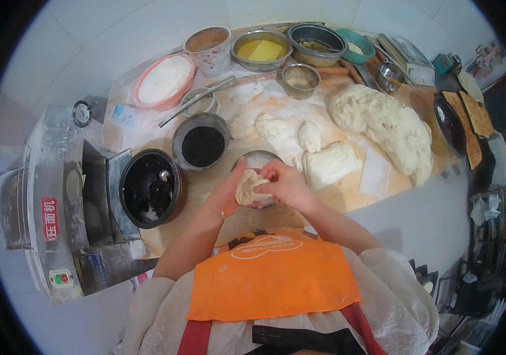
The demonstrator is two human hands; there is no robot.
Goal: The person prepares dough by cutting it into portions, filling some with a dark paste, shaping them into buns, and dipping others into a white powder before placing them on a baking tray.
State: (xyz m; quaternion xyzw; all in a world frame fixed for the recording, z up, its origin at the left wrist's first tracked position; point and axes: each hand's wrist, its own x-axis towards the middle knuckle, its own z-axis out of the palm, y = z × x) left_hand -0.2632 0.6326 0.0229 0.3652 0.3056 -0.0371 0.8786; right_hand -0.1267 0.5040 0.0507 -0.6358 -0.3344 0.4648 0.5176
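Note:
A small round of pale dough [245,188] rests cupped against the palm and fingers of my left hand [227,192]. My right hand [286,183] reaches in from the other side, its bent fingers closed at the edge of that same dough. Both hands are over a metal bowl [259,155], which they mostly cover, so its contents barely show. Just beyond the hands, several small dough lumps [271,126] lie on the floured wooden board [238,220]. A flat dough slab [331,165] sits to the right of my right hand.
A large dough mass [383,124] lies at the right beside a white scraper [375,173]. On the left stand a dark pot [151,188], a bowl of black contents [203,145] and a machine [58,195]. Along the back are a flour basin [165,81] and an oil bowl [260,50].

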